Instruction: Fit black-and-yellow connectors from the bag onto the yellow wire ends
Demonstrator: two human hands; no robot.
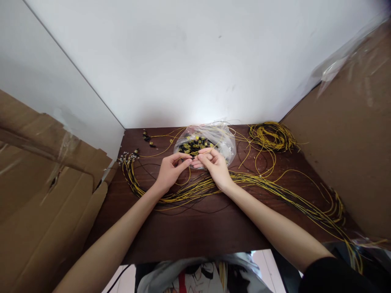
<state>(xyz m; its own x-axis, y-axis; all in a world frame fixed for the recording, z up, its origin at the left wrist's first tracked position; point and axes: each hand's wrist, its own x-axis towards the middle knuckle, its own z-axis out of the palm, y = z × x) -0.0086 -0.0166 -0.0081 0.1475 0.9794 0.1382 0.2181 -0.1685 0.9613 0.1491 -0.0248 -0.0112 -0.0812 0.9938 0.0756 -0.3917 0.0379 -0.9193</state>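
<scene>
My left hand (172, 170) is closed in a pinch, with a small black part (193, 158) at its fingertips. My right hand (216, 166) meets it from the other side, thumb and fingers pressed together; whatever lies between them is too small to make out. A thin yellow wire runs close by the fingertips. Just behind both hands lies an open clear plastic bag (229, 150) filled with small black-and-yellow connector-like pieces (187, 147). Beneath the wrists, a long bundle of yellow and black wires (183, 196) stretches across the brown table (183, 240).
At the back right sits a coiled heap of yellow and black wire (271, 136). Several loose black-and-yellow pieces (147, 137) lie at the back left, near the bundle's white-tipped ends (127, 158). Cardboard (49, 195) flanks the left side, more cardboard (345, 122) the right. A white wall (189, 61) stands behind.
</scene>
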